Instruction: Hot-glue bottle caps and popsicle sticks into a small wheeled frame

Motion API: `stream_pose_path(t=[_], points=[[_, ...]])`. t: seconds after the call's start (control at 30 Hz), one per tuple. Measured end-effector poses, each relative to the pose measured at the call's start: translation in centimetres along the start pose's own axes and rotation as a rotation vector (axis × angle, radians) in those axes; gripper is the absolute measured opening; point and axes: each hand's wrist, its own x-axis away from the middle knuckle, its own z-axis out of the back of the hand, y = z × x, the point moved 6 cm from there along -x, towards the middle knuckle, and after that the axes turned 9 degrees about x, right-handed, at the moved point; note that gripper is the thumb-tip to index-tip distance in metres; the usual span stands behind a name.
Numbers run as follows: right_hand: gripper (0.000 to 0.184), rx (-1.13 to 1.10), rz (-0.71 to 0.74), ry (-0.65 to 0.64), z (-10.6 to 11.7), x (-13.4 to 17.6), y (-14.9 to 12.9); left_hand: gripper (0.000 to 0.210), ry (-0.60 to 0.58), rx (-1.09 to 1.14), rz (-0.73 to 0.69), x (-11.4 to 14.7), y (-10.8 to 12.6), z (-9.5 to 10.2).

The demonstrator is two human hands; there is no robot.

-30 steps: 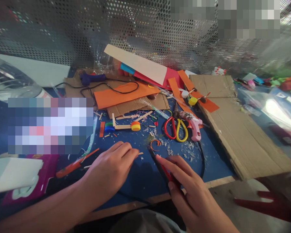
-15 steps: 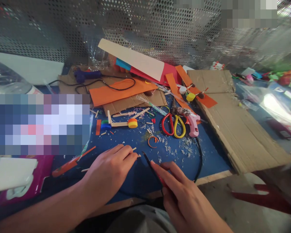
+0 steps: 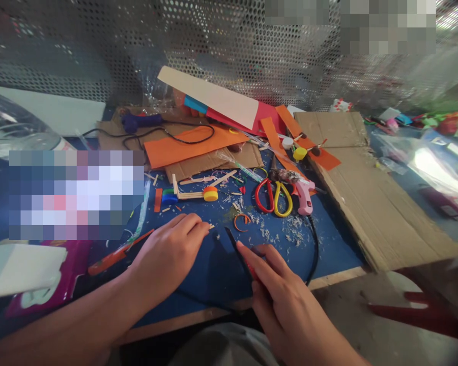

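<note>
My left hand (image 3: 175, 241) is closed in a pinch around a thin wooden stick (image 3: 211, 226), whose pale tip pokes out past the fingertips. Most of the stick is hidden by the fingers. In my right hand (image 3: 277, 279) is a utility knife (image 3: 236, 246) with a dark blade and a reddish handle, its blade pointing up and away from me. A gap separates the blade from the stick. A tiny pale chip (image 3: 218, 237) lies on the blue tabletop (image 3: 221, 274) between them. Beyond the hands is a small build of wooden sticks (image 3: 191, 195) with coloured round caps (image 3: 210, 193).
Scissors (image 3: 265, 195) with red and yellow handles lie beside a pink glue gun (image 3: 305, 197). Orange sheets (image 3: 179, 146) and cardboard (image 3: 377, 198) spread across the back and right. White shavings (image 3: 290, 229) are scattered about. A blue-purple corded tool (image 3: 141, 122) rests at the back left.
My left hand has moved slightly away from me and left with the stick, so the gap to the knife is wider. A small chip now lies on the table. The knife's tip has risen slightly.
</note>
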Motion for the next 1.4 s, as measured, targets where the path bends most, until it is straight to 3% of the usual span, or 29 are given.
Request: stream_pose_path(t=[0.27, 0.5, 0.73, 1.03, 1.4], points=[[0.073, -0.041, 0.016, -0.076, -0.6, 1.0, -0.5, 0.027, 0.0, -0.059, -0.096, 0.2, 1.9, 0.6], [0.067, -0.058, 0.002, -0.115, -0.5, -0.2, -0.5, 0.023, 0.065, -0.056, 0.032, 0.1, 0.8, 1.2], [0.062, 0.058, -0.086, 0.031, 1.2, -1.1, 1.1, 0.021, -0.064, 0.067, 0.032, 0.3, 0.8, -0.1], [0.071, -0.05, -0.024, -0.162, -1.0, -0.1, -0.5, 0.021, -0.067, 0.111, 0.042, 0.5, 0.7, -0.1], [0.068, -0.071, -0.045, -0.17, -1.7, -0.3, -0.8, 0.021, -0.149, 0.106, 0.143, 0.6, 0.2, -0.4]])
